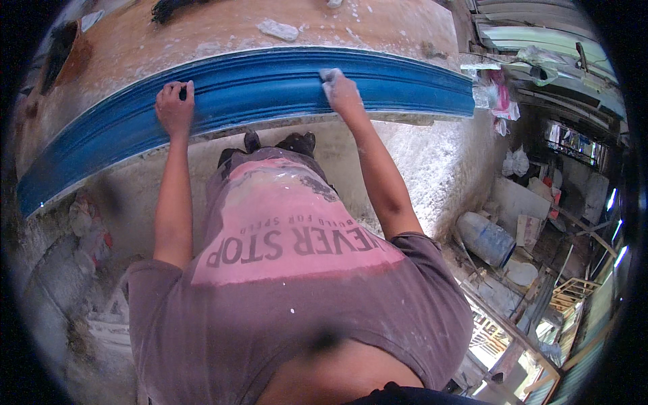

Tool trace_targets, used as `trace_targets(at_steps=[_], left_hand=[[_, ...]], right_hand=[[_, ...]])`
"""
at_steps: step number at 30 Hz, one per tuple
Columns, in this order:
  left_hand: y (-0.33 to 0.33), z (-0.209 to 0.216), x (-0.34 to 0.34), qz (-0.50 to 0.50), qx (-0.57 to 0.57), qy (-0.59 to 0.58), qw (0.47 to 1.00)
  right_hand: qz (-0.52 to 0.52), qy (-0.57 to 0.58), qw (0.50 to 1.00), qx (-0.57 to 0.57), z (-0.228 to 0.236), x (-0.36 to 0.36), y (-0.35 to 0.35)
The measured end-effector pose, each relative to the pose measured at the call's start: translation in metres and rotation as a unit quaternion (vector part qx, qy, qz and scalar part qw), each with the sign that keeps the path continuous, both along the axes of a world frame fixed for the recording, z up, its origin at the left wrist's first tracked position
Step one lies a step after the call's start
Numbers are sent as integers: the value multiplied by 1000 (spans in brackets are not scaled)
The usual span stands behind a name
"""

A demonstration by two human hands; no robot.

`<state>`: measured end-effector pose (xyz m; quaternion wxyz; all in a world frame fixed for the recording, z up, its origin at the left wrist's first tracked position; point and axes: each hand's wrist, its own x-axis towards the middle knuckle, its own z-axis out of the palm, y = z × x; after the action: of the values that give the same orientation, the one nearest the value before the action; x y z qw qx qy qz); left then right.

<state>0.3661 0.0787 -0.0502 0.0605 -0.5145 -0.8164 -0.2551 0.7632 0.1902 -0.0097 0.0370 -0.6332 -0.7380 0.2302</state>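
Observation:
A long blue moulding form with lengthwise ridges lies across the near side of the workbench. My left hand is at its left part, fingers curled in toward the thumb. A small dark spot shows between them; whether it is a gap or a held thing, I cannot tell. Farther right, my right hand presses a pale, whitish wad against the form's ridged face. The wad looks soft, like a bunched cloth, and my fingers partly hide it. White powder dusts this hand.
Behind the form, the brown bench top is spotted with white and carries a whitish lump. A dark-mouthed container stands at far left. White material is heaped at right. A blue barrel lies lower right among boards.

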Motion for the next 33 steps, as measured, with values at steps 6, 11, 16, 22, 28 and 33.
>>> trace_targets(at_steps=[6, 11, 16, 22, 28, 33], left_hand=[[-2, 3, 5, 4, 9, -10, 1000], [-4, 2, 1, -4, 9, -25, 1000], [-2, 4, 4, 2, 4, -24, 1000], [-2, 3, 3, 1, 7, -22, 1000], [-2, -3, 0, 5, 11, -30, 999], [-2, -1, 1, 5, 21, -26, 999]], right_hand=[[19, 4, 999, 28, 2, -45, -9], [42, 14, 999, 0, 29, -62, -22], [54, 0, 999, 8, 19, -66, -19], [52, 16, 998, 24, 11, -70, -19], [44, 12, 999, 12, 18, -69, -16], [43, 29, 999, 14, 23, -63, -15]])
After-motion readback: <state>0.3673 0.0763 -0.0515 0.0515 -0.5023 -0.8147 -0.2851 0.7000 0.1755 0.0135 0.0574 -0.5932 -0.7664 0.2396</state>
